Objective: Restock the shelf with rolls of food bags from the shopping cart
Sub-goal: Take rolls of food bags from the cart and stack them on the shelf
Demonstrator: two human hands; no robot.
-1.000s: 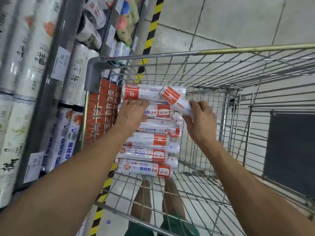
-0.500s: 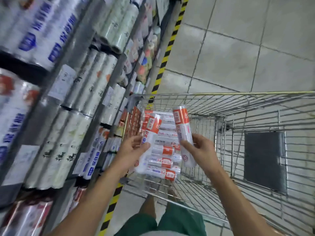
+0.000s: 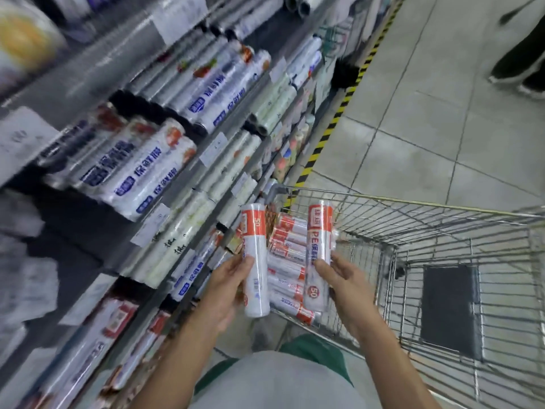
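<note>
My left hand grips one white roll of food bags with an orange label, held upright above the cart's near left corner. My right hand holds a second roll like it, also upright, a little to the right. Several more of these rolls lie stacked in the left end of the wire shopping cart. The shelf runs along my left, packed with rolls of wrap and bags.
White price tags hang on the shelf edges. A yellow-black hazard stripe marks the floor along the shelf base. A dark flap sits in the cart's back. Another person's shoes stand on the tiled floor at the top right.
Both hands have lifted their rolls out of the cart and up to upright. The view has swung up and left, showing more of the shelf.
</note>
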